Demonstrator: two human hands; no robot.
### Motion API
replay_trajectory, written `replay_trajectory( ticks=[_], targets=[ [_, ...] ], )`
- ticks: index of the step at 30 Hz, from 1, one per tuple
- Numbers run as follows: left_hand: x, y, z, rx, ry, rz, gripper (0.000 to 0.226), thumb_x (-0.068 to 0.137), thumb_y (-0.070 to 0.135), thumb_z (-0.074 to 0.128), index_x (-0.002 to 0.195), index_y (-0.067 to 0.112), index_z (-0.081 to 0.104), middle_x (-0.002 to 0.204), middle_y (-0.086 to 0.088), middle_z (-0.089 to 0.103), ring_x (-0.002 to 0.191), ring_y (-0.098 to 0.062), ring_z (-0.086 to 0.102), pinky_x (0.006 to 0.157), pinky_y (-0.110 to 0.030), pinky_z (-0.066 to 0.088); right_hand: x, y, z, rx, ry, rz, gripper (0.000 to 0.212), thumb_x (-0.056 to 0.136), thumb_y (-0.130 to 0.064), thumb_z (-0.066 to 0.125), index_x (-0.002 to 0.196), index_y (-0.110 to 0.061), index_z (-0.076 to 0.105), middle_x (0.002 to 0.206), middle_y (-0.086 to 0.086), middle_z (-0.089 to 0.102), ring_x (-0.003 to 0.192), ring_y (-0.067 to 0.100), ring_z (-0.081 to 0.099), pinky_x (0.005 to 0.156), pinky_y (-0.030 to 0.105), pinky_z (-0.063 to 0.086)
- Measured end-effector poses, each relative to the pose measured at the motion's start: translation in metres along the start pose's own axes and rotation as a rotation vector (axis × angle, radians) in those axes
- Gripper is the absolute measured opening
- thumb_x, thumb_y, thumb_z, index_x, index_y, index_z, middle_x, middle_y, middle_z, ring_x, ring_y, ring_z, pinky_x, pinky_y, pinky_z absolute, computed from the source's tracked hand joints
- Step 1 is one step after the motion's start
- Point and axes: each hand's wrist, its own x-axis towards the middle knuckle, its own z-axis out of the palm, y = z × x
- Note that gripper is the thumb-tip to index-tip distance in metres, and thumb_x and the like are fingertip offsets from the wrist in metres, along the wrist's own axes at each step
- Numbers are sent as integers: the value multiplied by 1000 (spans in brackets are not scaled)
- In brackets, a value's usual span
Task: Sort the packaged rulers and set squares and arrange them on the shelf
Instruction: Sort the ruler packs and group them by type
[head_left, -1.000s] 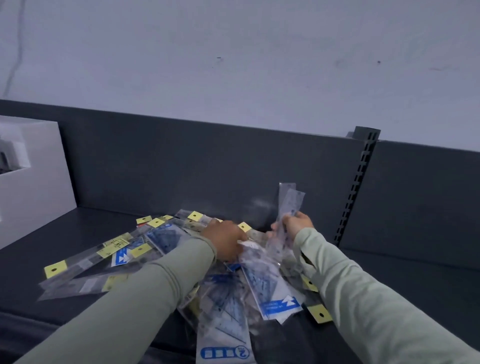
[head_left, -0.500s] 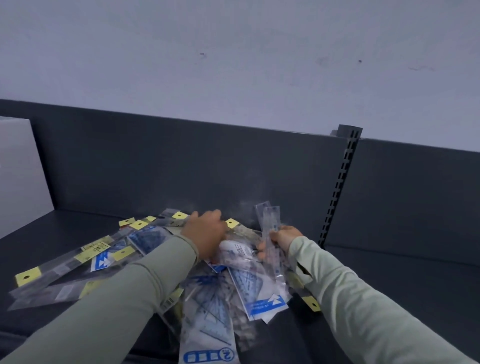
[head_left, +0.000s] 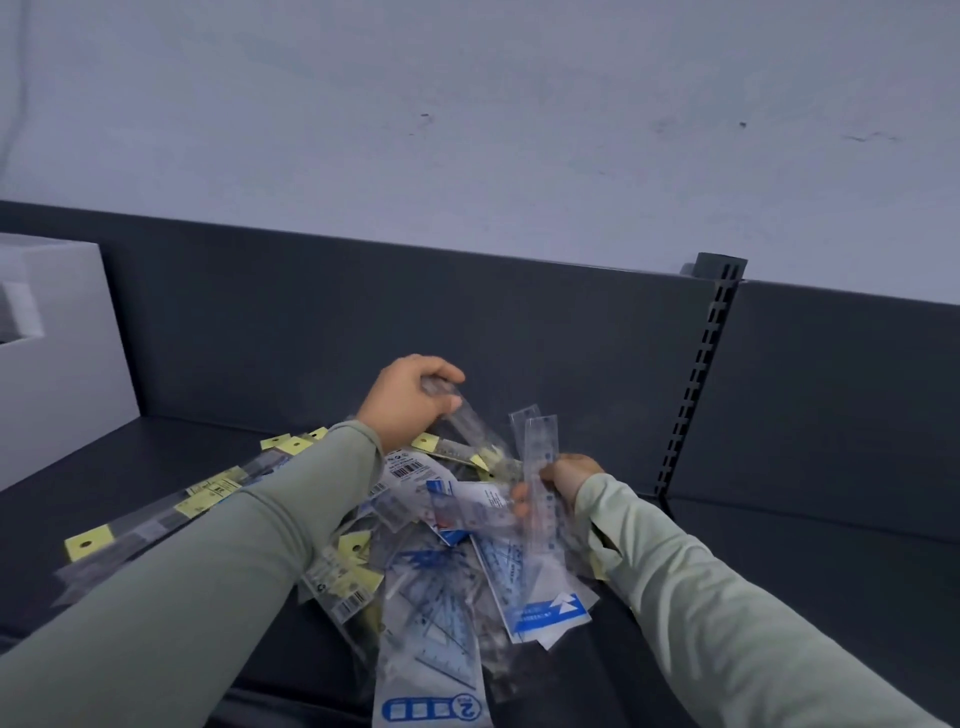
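— What's nearest?
— A set-square pack (head_left: 431, 644) at the shelf's (head_left: 779, 597) front edge, at the near end of a loose pile (head_left: 408, 470) of packs lying on the shelf.
— And the hands?
— The right hand (head_left: 566, 480) has its fingers curled round a few clear rulers (head_left: 543, 447), upright over the pile. Farther back, the left hand (head_left: 410, 402) pinches one ruler pack (head_left: 470, 423), slanting down toward the pile.
— Behind?
— A white box (head_left: 62, 332) at left and a slotted upright (head_left: 696, 374) at right.
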Motion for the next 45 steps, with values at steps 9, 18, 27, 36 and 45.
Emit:
replay_trajectory(
  ticks=[9,18,27,36,45],
  targets=[
    [-1,7,9,-83,-136,-33,58,90,2,60,140,25,40,136,4,43,50,-12,49,53,-22,50,13,0,8,-154,70,-187,29,92,0,46,119,1,59,114,23,64,88,27,61,87,39,50],
    [2,-8,44,121,16,-156,39,79,21,76,104,17,47,87,-5,59,77,-22,62,73,-42,56,11,5,5,-79,-245,-193,14,81,2,69,88,-8,63,73,7,66,58,17,63,57,30,58],
    [-17,-21,53,939,-698,-86,56,72,45,79,118,21,59,117,0,59,101,-20,56,88,-33,49,14,13,-17,-50,-117,-36,31,82,21,50,105,0,49,72,21,61,41,22,60,45,32,55],
    [10,-15,26,648,-414,-81,15,87,19,65,78,7,63,91,-6,67,79,-19,57,70,-28,43,32,12,-15,49,-47,-57,24,84,20,44,102,5,50,60,20,58,35,24,55,40,29,52],
    [19,-2,15,322,-169,-55,11,86,18,67,88,7,66,87,1,66,85,-16,61,70,-26,44,38,10,-7,50,-96,-13,29,90,14,38,116,2,43,62,19,66,40,26,62,42,32,54]
  ],
)
